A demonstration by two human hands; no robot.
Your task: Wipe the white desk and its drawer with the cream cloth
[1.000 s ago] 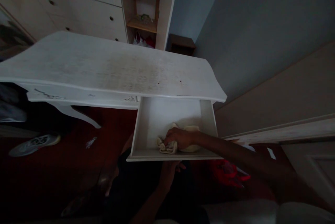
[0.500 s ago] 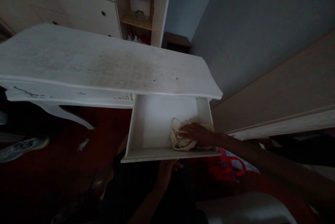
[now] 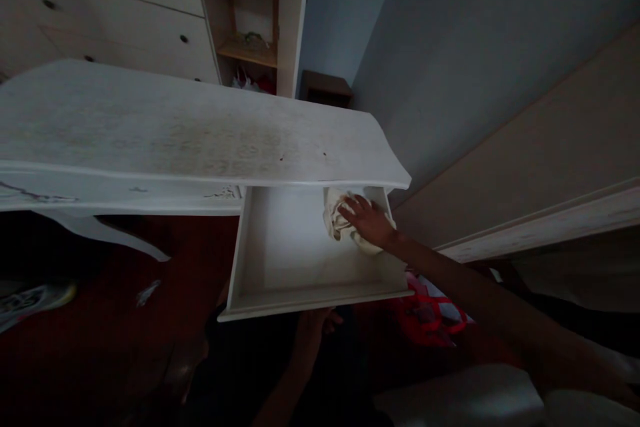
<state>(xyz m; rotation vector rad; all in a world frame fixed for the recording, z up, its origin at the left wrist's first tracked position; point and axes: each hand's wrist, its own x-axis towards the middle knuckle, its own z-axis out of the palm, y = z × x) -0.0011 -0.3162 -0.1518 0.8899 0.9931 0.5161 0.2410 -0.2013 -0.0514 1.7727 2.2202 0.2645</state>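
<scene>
A white drawer (image 3: 280, 294) is pulled out from the right part of a white table (image 3: 320, 127). Inside it, by the right wall and toward the back, lies a bunched cream cloth (image 3: 334, 220). My right hand (image 3: 369, 219) presses on this cloth, its fingers closed over the folds. Below the drawer's front edge, my left hand (image 3: 313, 327) is up against the drawer front with its fingers curled; the front edge hides part of it.
Dark stains mark the tabletop. Behind it stand white cabinets (image 3: 145, 20) and an open shelf unit (image 3: 250, 50). A pale panel (image 3: 500, 167) borders the right side. A red bag (image 3: 433, 310) sits on the floor below my right arm; a shoe (image 3: 35, 300) shows at left.
My right hand has pushed the cloth from the drawer's front right corner back along the right side. The left hand stays at the drawer front. The view has shifted slightly.
</scene>
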